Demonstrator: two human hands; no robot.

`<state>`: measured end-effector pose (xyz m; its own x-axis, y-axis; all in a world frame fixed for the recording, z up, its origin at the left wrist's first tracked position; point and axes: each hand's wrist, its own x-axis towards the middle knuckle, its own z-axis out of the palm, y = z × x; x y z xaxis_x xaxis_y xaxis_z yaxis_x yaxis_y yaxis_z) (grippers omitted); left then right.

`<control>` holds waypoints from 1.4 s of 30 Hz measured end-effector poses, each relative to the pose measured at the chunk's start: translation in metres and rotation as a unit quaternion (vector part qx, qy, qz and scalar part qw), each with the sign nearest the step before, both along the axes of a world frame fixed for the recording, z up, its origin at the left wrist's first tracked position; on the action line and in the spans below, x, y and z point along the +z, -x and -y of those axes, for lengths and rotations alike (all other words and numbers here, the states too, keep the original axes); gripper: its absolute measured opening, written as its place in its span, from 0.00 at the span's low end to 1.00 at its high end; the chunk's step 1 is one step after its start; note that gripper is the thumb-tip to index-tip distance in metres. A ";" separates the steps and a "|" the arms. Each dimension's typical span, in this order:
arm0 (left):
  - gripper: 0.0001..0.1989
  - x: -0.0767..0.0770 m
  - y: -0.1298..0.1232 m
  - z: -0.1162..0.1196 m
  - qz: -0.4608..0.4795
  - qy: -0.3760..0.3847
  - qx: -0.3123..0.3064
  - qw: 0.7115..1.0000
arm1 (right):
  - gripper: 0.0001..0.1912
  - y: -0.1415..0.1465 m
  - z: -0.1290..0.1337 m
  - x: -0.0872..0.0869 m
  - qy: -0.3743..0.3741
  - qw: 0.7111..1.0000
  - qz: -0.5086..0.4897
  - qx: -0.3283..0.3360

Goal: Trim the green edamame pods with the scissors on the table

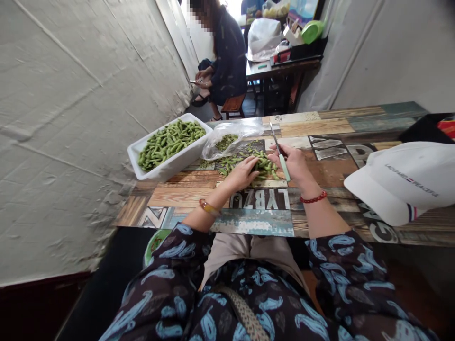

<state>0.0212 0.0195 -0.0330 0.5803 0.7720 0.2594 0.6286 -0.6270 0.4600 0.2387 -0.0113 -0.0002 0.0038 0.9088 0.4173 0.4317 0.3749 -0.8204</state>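
Observation:
A loose pile of green soybean pods (265, 166) lies on the wood-patterned table. My left hand (244, 173) rests at the near left of this pile, fingers stretched over the pods and thumb apart; whether a pod lies under the fingertips is hidden. At the pile's right side, my right hand (293, 162) is closed around a small knife (283, 166) with a pale green handle, its narrow blade pointing away from me. Behind the pile, a clear plastic bag (213, 144) holds small green trimmings (226, 141). More pods (174, 142) fill a white plastic tub (159, 171) at the left.
A white cap (401, 180) sits on the table (192, 196) at the right. The wall (71, 118) runs close along the left. Beyond the table, a person (229, 57) sits on a wooden stool (232, 103), near another table carrying a white bag (263, 38).

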 end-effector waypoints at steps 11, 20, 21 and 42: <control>0.22 -0.013 0.071 0.018 0.038 0.023 0.166 0.985 | 0.24 0.001 0.002 0.000 -0.008 1.000 0.014 0.002; 0.21 0.000 0.029 -0.010 0.068 0.014 0.103 0.992 | 0.25 -0.001 -0.003 -0.004 0.006 1.000 0.001 -0.007; 0.21 0.000 0.028 -0.015 0.057 0.022 0.105 0.993 | 0.25 -0.001 -0.003 -0.004 0.007 1.000 0.000 -0.006; 0.14 0.023 -0.034 -0.011 0.004 -0.054 -0.048 0.997 | 0.24 -0.014 -0.008 -0.005 0.041 0.998 -0.001 -0.052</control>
